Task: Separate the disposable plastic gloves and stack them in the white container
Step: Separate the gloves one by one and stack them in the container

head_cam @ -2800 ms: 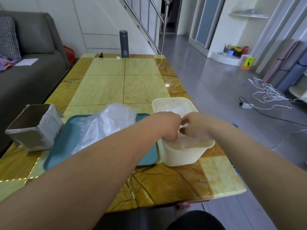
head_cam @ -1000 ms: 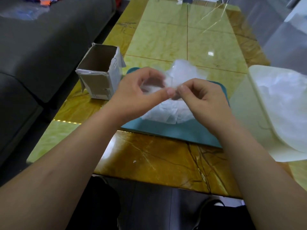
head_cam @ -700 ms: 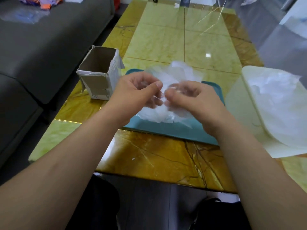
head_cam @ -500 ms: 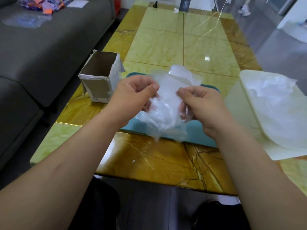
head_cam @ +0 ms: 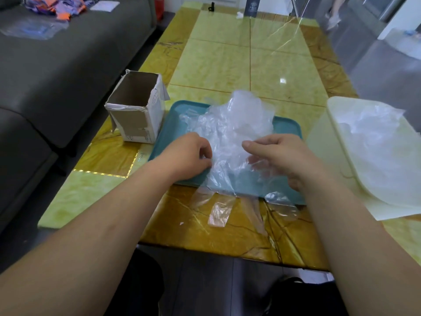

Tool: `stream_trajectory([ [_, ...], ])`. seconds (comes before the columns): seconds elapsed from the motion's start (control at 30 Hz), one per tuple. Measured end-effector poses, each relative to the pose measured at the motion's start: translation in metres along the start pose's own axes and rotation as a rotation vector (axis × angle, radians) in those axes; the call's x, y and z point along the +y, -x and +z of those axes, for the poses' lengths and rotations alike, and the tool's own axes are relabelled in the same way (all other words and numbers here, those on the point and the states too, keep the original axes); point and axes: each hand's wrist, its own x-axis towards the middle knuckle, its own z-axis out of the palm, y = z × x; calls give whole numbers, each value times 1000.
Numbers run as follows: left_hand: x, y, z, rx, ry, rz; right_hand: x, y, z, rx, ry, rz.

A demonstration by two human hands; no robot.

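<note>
A heap of clear plastic gloves (head_cam: 237, 119) lies on the teal tray (head_cam: 173, 124) in the middle of the table. My left hand (head_cam: 189, 156) pinches the left edge of one clear glove (head_cam: 225, 165) that is spread open. My right hand (head_cam: 282, 156) holds its right side. The glove's fingers hang over the tray's near edge onto the table. At the right stands the white container (head_cam: 330, 137) with several gloves (head_cam: 378, 142) lying in it.
An open cardboard box (head_cam: 136, 108) stands left of the tray. A grey sofa (head_cam: 57, 65) runs along the table's left side. A dark bottle (head_cam: 252, 6) stands at the table's far end. The table's near edge is just below the glove.
My hands left the white container and came over the tray. They picked a glove from the heap, pulled it apart, and lowered it spread out toward the tray's near edge.
</note>
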Motion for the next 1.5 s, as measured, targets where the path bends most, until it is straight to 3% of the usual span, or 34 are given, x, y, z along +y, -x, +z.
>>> stream_trajectory([
  [0.17,-1,2,-6,20,64,-19,6,-6,5,152,63,-53],
  [0.27,-2,5,-14,141,96,-43,2,-6,4,259,-14,-63],
  [0.47,3,13,-26,323,340,-40,1,-5,7,215,-38,-75],
  [0.57,6,16,-30,282,512,-12,1,-2,10,181,-129,-71],
  [0.77,17,27,-52,131,1213,-54,1,3,13,182,-208,-108],
  [0.97,13,39,-55,126,938,13,-6,8,13,239,-283,-132],
  [1.13,13,51,-78,-226,1070,86,-14,14,7,333,-281,-265],
  [1.2,14,57,-82,-370,1087,205,-17,18,6,285,-237,-338],
  [1.3,19,57,-77,-508,1090,304,-20,24,8,44,-160,-350],
  [1.5,28,52,-73,-387,966,291,-20,29,17,-277,-191,-250],
])
